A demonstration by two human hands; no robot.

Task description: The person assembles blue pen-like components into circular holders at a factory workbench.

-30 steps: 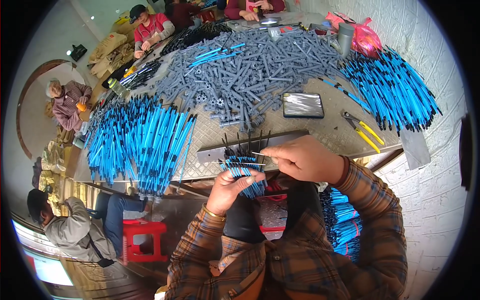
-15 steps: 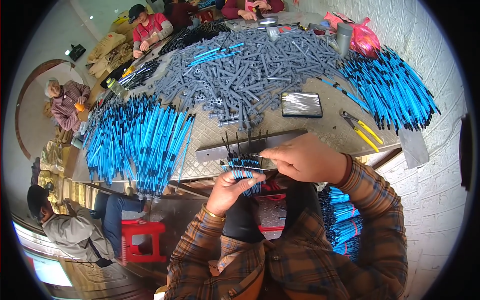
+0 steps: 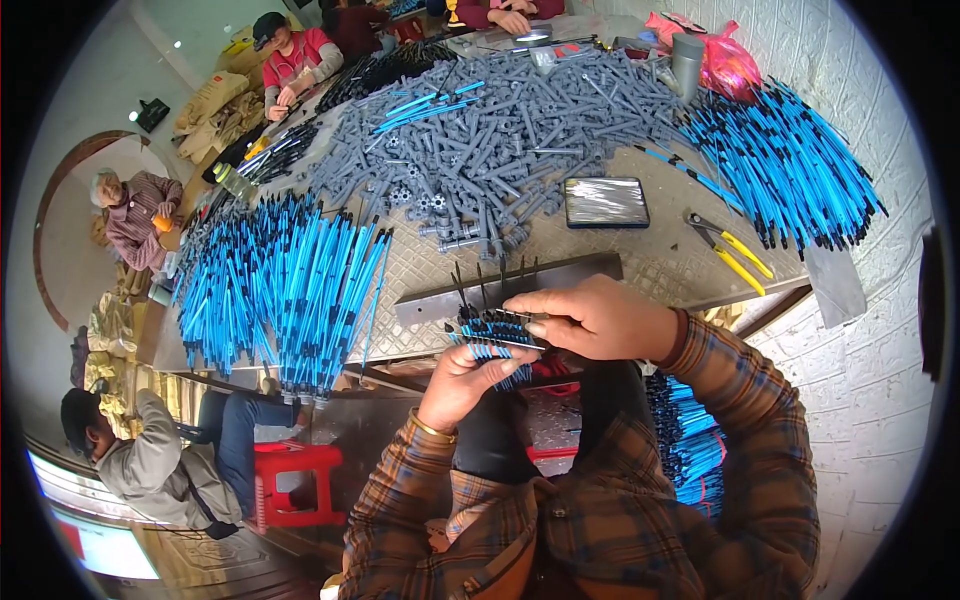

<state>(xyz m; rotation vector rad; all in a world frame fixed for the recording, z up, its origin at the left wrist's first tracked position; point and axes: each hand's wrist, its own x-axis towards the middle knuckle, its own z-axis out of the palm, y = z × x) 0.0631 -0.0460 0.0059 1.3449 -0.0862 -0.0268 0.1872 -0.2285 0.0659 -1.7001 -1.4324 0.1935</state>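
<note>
My left hand [image 3: 462,388] is closed round a bunch of thin blue rods with black tips [image 3: 488,325], held above my lap at the table's near edge. Several black tips stick up higher than the rest. A thin silvery pin lies crosswise over the bunch by my left thumb. My right hand [image 3: 600,318] is at the top right of the bunch, index finger and thumb drawn together at the rods' black ends. What sits between those fingertips is too small to make out. Just behind the bunch lies a dark metal bar [image 3: 580,270].
Grey plastic parts [image 3: 470,140] are heaped mid-table. Piles of blue rods lie left [image 3: 320,290] and right [image 3: 790,170]. A black-rimmed tray of silvery pins [image 3: 607,203] and yellow-handled pliers [image 3: 738,258] are nearer. A red stool [image 3: 295,485] and several people are beyond.
My right fingertips have shifted slightly left and up over the bunch, and the thumb now lies lower, apart from the index tip. My left hand keeps its grip. The seated person at left raised an arm.
</note>
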